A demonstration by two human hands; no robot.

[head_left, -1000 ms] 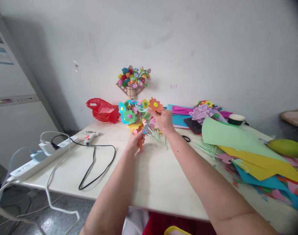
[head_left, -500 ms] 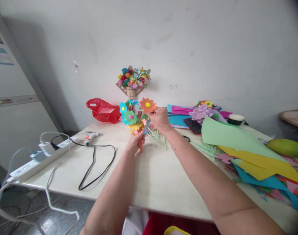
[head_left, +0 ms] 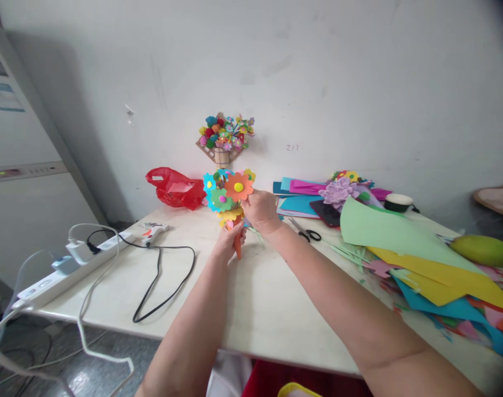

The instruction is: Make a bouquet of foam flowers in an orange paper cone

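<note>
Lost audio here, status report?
Left hand gripping orange cone; right hand at orange flower, grip partly hidden. Scissors beside right forearm.

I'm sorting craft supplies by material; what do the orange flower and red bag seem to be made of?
The orange flower: probably foam sheet or thick paper, matte; its petals look flat and clean-cut. The red bag: thin plastic film, shiny; it looks crinkled and see-through in places.

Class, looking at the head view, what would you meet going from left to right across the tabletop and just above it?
White power strip → red plastic bag → orange flower → scissors → white-topped dark tub → green fruit
</note>
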